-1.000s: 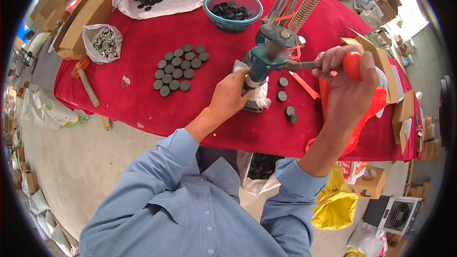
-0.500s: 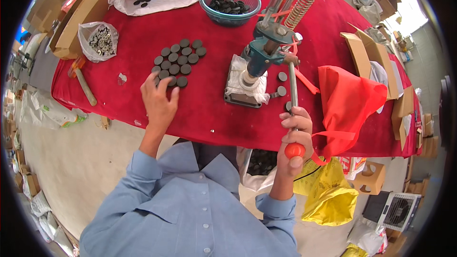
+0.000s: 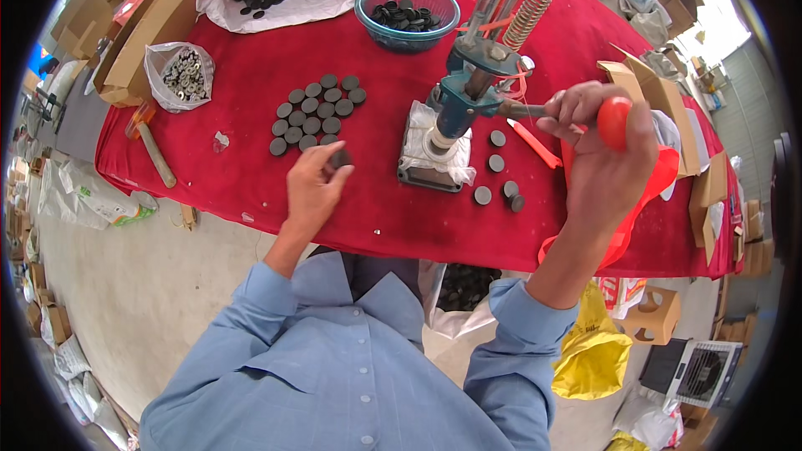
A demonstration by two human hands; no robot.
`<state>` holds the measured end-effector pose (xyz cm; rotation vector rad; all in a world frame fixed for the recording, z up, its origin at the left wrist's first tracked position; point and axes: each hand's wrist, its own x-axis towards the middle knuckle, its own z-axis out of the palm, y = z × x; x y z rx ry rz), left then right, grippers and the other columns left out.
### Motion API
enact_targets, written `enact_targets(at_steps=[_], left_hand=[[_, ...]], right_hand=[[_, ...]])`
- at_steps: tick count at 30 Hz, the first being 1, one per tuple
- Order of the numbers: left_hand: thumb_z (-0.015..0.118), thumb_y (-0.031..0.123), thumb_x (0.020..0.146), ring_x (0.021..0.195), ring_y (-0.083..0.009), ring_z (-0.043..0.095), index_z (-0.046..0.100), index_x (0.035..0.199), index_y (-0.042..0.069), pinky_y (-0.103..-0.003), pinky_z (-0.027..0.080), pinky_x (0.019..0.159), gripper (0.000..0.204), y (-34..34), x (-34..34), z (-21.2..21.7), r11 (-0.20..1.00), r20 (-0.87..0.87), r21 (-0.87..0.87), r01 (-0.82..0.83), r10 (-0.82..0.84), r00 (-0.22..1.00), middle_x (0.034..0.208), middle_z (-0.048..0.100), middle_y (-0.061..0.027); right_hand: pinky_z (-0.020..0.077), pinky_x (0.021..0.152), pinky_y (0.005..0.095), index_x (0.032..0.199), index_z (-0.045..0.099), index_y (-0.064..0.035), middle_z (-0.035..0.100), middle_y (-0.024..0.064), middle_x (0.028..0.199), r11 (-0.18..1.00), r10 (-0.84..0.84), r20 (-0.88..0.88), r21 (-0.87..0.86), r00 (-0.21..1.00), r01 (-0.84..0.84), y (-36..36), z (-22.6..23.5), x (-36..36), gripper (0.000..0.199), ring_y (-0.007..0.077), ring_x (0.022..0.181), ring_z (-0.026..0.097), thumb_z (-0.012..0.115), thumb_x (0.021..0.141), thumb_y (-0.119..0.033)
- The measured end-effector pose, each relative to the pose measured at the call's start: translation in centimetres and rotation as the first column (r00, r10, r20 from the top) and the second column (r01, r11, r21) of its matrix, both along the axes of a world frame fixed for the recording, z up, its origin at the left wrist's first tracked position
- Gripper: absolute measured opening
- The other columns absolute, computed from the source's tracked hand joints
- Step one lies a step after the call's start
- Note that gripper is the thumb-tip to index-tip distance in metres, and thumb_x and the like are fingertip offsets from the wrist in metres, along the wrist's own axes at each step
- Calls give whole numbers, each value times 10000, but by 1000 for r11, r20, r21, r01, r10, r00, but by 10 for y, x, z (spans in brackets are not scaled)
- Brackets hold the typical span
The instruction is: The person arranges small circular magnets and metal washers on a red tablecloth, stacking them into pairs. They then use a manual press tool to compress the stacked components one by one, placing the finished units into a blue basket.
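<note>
Between the fingertips of my left hand (image 3: pixel 314 188) is a round black disc (image 3: pixel 340 159), held just above the red cloth, right of a cluster of similar black discs (image 3: pixel 312 125). My right hand (image 3: pixel 606 146) is closed around the lever (image 3: pixel 526 110) of a hand press (image 3: pixel 461 100), close to its red ball knob (image 3: pixel 615 123). The lever points out to the right, roughly level. Under the press's ram, the base is wrapped in white material (image 3: pixel 415 150); whether a piece sits below the ram is hidden. Several loose discs (image 3: pixel 496 164) lie right of the base.
At the back stand a white sack of black discs (image 3: pixel 230 12) and a teal basin (image 3: pixel 407 38). A bag of metal parts (image 3: pixel 185 79) and a hammer (image 3: pixel 155 153) lie left. A red fabric bag (image 3: pixel 660 188) is partly behind my right forearm. Cardboard boxes (image 3: pixel 138 50) border the table.
My right hand has swung the lever up and outward to the right. My left hand has left the cluster and moved right with a disc. The discs beside the press have shifted.
</note>
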<state>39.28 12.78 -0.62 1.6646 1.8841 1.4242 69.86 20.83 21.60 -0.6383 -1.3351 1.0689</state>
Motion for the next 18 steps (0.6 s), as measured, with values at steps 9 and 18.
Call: enact_targets(at_steps=[9,18], left_hand=[[889,87,823,801,-240,703,605,1360,37,-362,584,728,610,79,103,22,956,50,44,289,-291,956,1063,747,-123],[863,157,852,1049,-329,669,677,1262,44,-449,550,917,464,64,71,16,974,-222,140,180,-146,964,1188,704,-138]], right_hand=[[612,709,401,882,619,-19,630,111,831,995,-65,40,-79,997,68,14,15,-5,553,253,828,686,492,1033,-536],[506,765,461,873,530,-21,488,141,804,945,-40,114,327,993,0,-25,-48,2,557,315,814,529,390,1027,-537]])
